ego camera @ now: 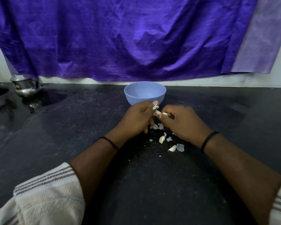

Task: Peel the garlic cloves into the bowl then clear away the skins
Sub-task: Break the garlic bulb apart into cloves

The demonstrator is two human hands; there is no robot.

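**Asker:** At the centre of the frame, what were the hands doing?

**Describer:** Both worked one garlic clove (157,112) just in front of a blue bowl (145,92); the left hand (136,118) had its fingers curled round the clove, and the right hand (183,120) pinched at its near end, thumb and fingertips closed on it; a flap of skin (155,107) stood up from the clove beside the left thumb.

**Asker:** How far along did the job look?

**Describer:** Early to middling, I judged; the bowl's visible inside showed no cloves, though its floor was partly hidden; below the hands, on the dark counter (71,127), lay loose skins (156,127) and two cloves (162,139) that seemed unpeeled, the second (172,148) just beside a pale skin (180,147); so peeling remained, and none of the clearing had begun.

**Asker:** Anything else?

**Describer:** A purple cloth (120,38) hung across the top; a metal vessel (23,86) stood at the left edge.
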